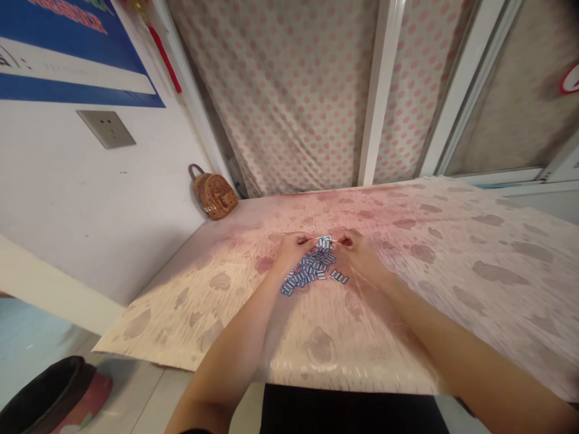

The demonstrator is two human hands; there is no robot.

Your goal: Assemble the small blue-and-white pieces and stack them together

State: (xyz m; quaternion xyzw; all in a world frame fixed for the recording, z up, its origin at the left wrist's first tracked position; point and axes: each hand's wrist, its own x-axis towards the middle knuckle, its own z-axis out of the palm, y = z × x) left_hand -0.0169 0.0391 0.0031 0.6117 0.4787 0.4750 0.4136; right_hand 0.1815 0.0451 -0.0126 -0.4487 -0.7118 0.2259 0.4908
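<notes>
Several small blue-edged pieces with pale stripes lie in a loose pile [310, 269] on the table, too small to tell their exact kind. At the far end of the pile, a blue-and-white striped piece [324, 243] with a white edge sits between my two hands. My left hand [295, 247] is closed in a pinch at its left side. From the right, my right hand [355, 246] pinches at the other end of the white edge. A few pieces [339, 276] lie apart, just right of the pile.
A patterned plastic cover [429, 289] spreads over the table. On the table's far left corner, a small brown backpack-shaped bag [217, 196] leans by the wall. Behind stand dotted curtains [307, 108] and white frames. A dark-lined bin [58, 395] is on the floor at lower left.
</notes>
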